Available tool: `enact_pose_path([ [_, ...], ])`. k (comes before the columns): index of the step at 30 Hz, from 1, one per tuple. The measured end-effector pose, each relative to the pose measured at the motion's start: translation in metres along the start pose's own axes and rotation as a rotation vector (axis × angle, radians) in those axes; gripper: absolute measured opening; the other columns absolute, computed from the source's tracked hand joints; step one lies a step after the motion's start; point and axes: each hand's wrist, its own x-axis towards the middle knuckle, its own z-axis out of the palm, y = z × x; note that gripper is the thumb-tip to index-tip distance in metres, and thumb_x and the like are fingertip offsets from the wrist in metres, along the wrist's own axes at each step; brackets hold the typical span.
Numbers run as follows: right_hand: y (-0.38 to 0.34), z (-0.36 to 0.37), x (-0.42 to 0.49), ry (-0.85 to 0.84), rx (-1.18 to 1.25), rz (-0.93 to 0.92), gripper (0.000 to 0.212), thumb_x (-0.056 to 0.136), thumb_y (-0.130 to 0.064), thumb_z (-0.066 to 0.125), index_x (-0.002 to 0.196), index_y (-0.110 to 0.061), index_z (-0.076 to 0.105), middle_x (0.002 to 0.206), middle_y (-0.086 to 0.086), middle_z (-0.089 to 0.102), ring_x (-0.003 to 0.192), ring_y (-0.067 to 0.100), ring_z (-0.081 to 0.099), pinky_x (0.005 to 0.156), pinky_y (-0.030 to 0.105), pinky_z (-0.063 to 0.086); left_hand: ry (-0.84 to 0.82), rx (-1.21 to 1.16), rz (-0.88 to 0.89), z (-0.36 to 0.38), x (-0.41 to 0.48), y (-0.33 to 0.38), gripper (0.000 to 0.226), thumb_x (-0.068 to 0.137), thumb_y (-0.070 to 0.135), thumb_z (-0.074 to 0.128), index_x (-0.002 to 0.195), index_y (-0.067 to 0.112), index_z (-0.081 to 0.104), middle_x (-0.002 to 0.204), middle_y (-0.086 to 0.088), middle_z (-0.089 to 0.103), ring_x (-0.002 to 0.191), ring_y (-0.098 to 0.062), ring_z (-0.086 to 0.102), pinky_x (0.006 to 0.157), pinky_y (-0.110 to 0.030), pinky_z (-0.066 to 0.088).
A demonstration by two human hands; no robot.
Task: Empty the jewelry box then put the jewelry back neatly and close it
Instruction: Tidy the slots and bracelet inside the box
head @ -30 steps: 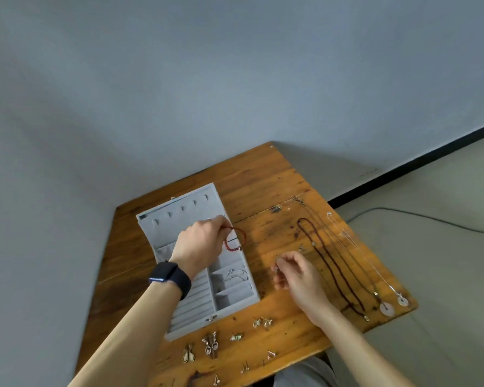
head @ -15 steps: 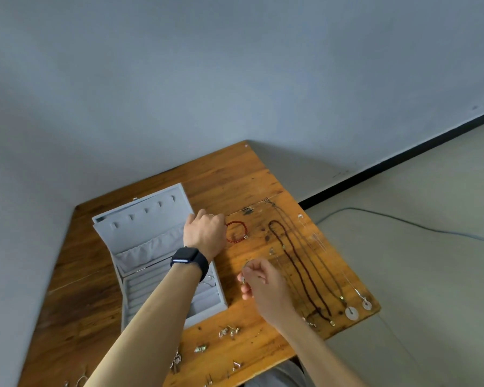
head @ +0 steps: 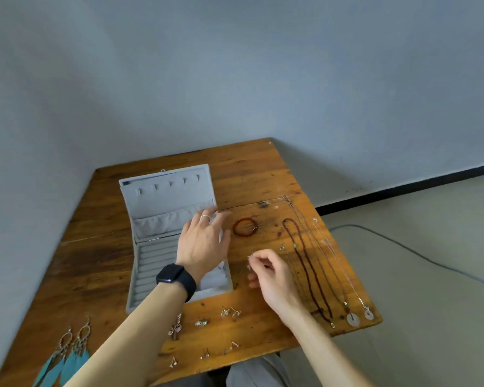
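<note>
The wooden table [head: 249, 169] fills the lower middle of your view. The jewelry box [head: 162, 208] sits open toward its far left, grey lid tipped back toward the wall, showing a row of hooks and a gathered pocket.

Your left forearm comes in from the bottom edge and crosses the front of the box, with a dark watch [head: 176, 276] on the wrist. Your left hand [head: 204, 244] is palm down over the right side of the box, fingers straight and fanned wide, holding nothing. Its fingertips reach the lower edge of the lid and just past the box's right wall; whether the palm touches the box I cannot tell.

Your right forearm enters from the lower right. Your right hand [head: 271, 275] is just right of the box, fingers curled in, thumb and forefinger nipped together on a small silvery piece [head: 250, 256] too tiny to name.

Further right of the box, a dark bead necklace [head: 305, 268] lies stretched out lengthwise. Beside it lie pendant chains [head: 353, 319], their white discs near the table's front corner. In front of the box and to its left lie turquoise feather earrings [head: 67, 356].

A red bracelet [head: 245, 226] lies flat just right of the box, close to your left fingertips but apart from them. Small earrings [head: 231, 312] are scattered in front of the box. A ring [head: 205, 217] sits on one finger of your left hand.
</note>
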Motion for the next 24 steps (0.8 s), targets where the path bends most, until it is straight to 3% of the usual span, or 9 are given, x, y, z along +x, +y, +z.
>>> enact_pose_path([
  [5,-0.019,-0.001,0.01,0.026,-0.105,0.041,0.008,0.1,-0.025,0.055,0.099,-0.022,0.063,0.096,-0.002,0.067,0.073,0.011,0.066,0.067,0.027,0.058,-0.05,0.016,-0.143,-0.004,-0.06,-0.052,0.052,0.102,0.047,0.035,0.153,0.036,0.029,0.158,-0.001,0.036,0.148,-0.023,0.025,0.12,-0.045,0.022],
  [9,-0.041,0.008,0.028,-0.108,-0.158,0.093,0.009,0.099,-0.025,0.056,0.102,-0.022,0.065,0.096,0.0,0.069,0.073,0.01,0.065,0.061,0.028,0.053,-0.201,-0.037,-0.221,0.006,-0.083,-0.086,0.059,0.101,0.058,0.014,0.157,0.039,0.015,0.166,0.002,0.014,0.153,-0.016,0.003,0.124,-0.041,0.002],
  [13,-0.053,0.015,0.042,-0.057,-0.137,0.14,0.011,0.097,-0.022,0.057,0.1,-0.018,0.068,0.092,0.001,0.068,0.068,0.012,0.063,0.054,0.027,0.044,-0.189,-0.026,-0.243,0.012,-0.089,-0.088,0.069,0.094,0.064,-0.004,0.157,0.041,0.01,0.166,0.006,0.009,0.153,-0.013,-0.001,0.124,-0.039,-0.004],
  [18,-0.037,-0.002,0.058,0.046,-0.803,0.112,0.019,0.096,-0.031,0.053,0.101,-0.023,0.07,0.089,-0.004,0.071,0.08,0.017,0.066,0.059,0.023,0.045,-0.157,-0.023,-0.246,0.014,-0.091,-0.09,0.072,0.091,0.066,-0.008,0.157,0.042,0.01,0.166,0.007,0.01,0.153,-0.013,0.0,0.123,-0.037,-0.005],
  [24,-0.03,-0.013,0.062,0.124,-1.238,0.004,0.025,0.096,-0.031,0.051,0.096,-0.016,0.071,0.09,0.004,0.07,0.081,0.026,0.064,0.063,0.025,0.042,-0.121,-0.036,-0.242,0.017,-0.091,-0.089,0.078,0.087,0.066,-0.011,0.157,0.041,0.013,0.166,0.006,0.011,0.153,-0.014,0.002,0.124,-0.038,-0.002],
])
